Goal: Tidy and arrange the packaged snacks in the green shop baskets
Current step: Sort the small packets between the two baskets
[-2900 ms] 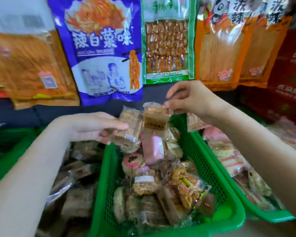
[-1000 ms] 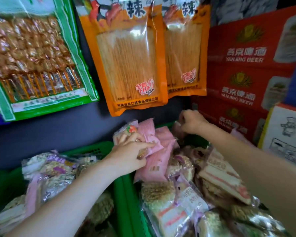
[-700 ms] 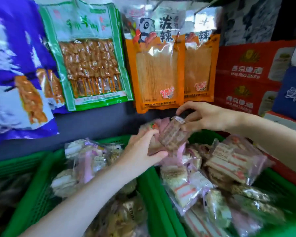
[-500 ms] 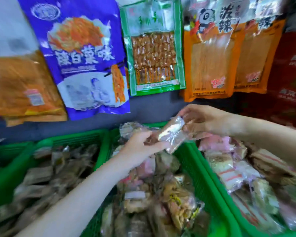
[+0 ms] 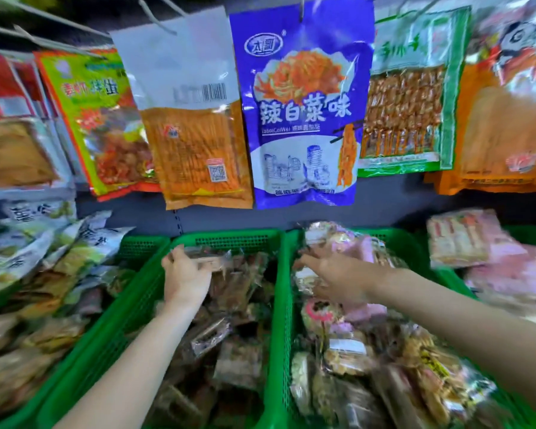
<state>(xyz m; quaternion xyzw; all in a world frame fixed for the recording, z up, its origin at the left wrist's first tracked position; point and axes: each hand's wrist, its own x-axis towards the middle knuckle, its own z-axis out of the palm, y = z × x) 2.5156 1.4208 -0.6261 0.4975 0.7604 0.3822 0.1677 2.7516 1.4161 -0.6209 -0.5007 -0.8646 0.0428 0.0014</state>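
Several green baskets stand side by side. The middle basket [image 5: 229, 237] holds brown clear-wrapped snacks. My left hand [image 5: 184, 278] is over its far end and grips a clear-wrapped brown snack packet [image 5: 212, 262]. The basket to its right [image 5: 395, 235] is piled with mixed biscuit and pink packets. My right hand [image 5: 338, 274] hovers over that pile with fingers stretched to the left, touching the packets and holding nothing that I can make out. The frame is blurred by motion.
Large snack bags hang on hooks above the baskets: a purple one [image 5: 300, 119], an orange one [image 5: 198, 153] and a green-edged one [image 5: 406, 103]. Pink packets [image 5: 495, 267] fill a basket at far right. Pale green bags [image 5: 37, 243] lie at left.
The view has swung left. My left hand carried the clear-wrapped packet from the mixed basket to the brown-snack basket. My right hand let go of it and dropped onto the mixed pile.
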